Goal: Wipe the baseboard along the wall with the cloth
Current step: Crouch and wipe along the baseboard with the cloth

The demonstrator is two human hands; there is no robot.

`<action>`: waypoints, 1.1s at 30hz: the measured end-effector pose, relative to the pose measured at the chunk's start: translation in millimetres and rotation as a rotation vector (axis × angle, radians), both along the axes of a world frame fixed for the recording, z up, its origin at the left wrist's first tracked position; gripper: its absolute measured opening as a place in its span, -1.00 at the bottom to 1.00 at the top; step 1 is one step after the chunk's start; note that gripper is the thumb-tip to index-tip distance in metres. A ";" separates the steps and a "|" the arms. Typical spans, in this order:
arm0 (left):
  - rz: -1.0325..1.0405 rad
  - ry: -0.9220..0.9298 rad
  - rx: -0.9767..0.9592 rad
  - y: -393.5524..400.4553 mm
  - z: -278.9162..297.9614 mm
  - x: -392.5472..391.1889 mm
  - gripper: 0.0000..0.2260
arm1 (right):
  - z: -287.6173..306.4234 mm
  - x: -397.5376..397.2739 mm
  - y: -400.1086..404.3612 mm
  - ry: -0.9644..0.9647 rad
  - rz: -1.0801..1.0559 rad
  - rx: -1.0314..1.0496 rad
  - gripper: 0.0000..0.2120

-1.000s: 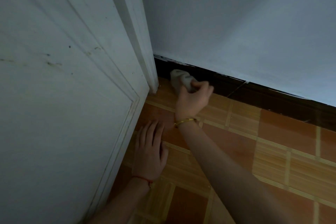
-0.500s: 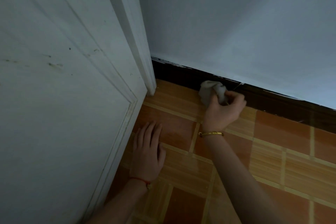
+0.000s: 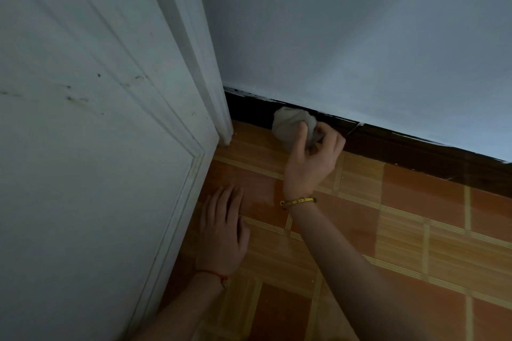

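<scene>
The right hand (image 3: pixel 310 158) is curled around a balled-up pale cloth (image 3: pixel 291 126), thumb on the near side and fingers wrapped over the far side, so the wad is pinched firmly with most of it bulging out past the fingertips. The cloth is pressed against the dark baseboard (image 3: pixel 415 152), which runs along the foot of the pale wall (image 3: pixel 360 50), not far from the corner where a white door frame (image 3: pixel 194 50) meets it. The left hand (image 3: pixel 224 232) lies flat and spread on the orange tiled floor (image 3: pixel 415 230), just beside the white door (image 3: pixel 83 147), holding nothing and seemingly bracing the body. As for trouble, the wad is small and loosely bunched, so a hard stroke could probably roll it out of the grip or let the knuckles scrape the board. The baseboard's upper edge looks ragged with paint, which might snag the fabric. The dim light could also leave patches missed.
</scene>
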State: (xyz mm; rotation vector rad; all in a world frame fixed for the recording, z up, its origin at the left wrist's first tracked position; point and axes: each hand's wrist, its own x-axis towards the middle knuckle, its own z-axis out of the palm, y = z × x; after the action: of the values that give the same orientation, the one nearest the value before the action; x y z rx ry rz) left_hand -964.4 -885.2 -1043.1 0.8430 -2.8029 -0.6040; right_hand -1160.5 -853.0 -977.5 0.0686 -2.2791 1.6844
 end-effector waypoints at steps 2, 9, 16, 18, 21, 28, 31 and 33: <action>0.002 0.005 -0.003 0.0 1.0 -0.2 -0.50 | 1.4 1.0 -6.1 0.009 0.014 0.015 -0.78; -0.002 0.000 -0.019 0.0 2.5 -0.6 -0.50 | 10.0 12.6 -41.3 -0.019 0.125 0.020 -0.78; 0.001 -0.002 0.010 -0.7 2.6 -0.9 -0.49 | 2.5 -9.7 10.3 -0.076 -0.077 0.045 -0.78; 0.000 -0.001 0.007 -0.4 2.5 -1.3 -0.49 | 3.1 -10.5 13.1 -0.121 -0.094 0.026 -0.79; 0.006 -0.014 -0.018 0.2 4.2 -0.8 -0.50 | 7.7 -0.9 -12.4 -0.133 -0.037 0.032 -0.77; -0.004 0.008 -0.054 -0.3 5.5 -1.4 -0.53 | 5.0 20.7 -75.2 -0.147 0.139 -0.034 -0.79; 0.001 -0.004 -0.029 -0.4 5.7 -1.0 -0.50 | 5.9 12.2 -52.5 -0.141 0.081 -0.014 -0.82; -0.003 -0.011 -0.020 0.2 6.1 -1.0 -0.50 | 8.7 1.7 -27.3 -0.138 -0.012 0.001 -0.83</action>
State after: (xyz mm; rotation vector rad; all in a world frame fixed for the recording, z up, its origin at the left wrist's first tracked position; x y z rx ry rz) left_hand -965.4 -885.1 -1037.0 0.8415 -2.8151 -0.5732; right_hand -1158.8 -880.3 -968.9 -0.0623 -2.3740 1.7315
